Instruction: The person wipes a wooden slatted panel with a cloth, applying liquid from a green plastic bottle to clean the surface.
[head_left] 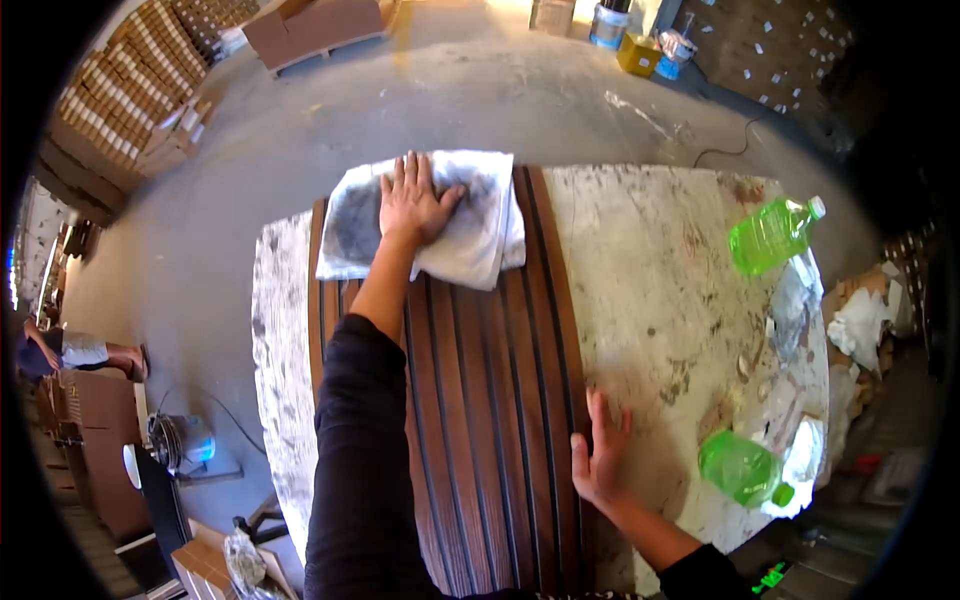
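A dark brown grooved wooden panel (490, 400) lies lengthwise on a speckled stone table (660, 270). My left hand (415, 203) presses flat on a white, grey-smudged cloth (470, 235) spread over the panel's far end. My right hand (600, 455) rests with fingers spread on the panel's right edge near me, touching both panel and table. Neither hand grips anything.
Two green plastic bottles lie on the table's right side, one far (772, 235) and one near (742, 468), with crumpled plastic wrap (795, 310) between them. Stacked cartons (125, 100) stand at the left, paint cans (640, 40) beyond the table. A person (70, 350) sits at the far left.
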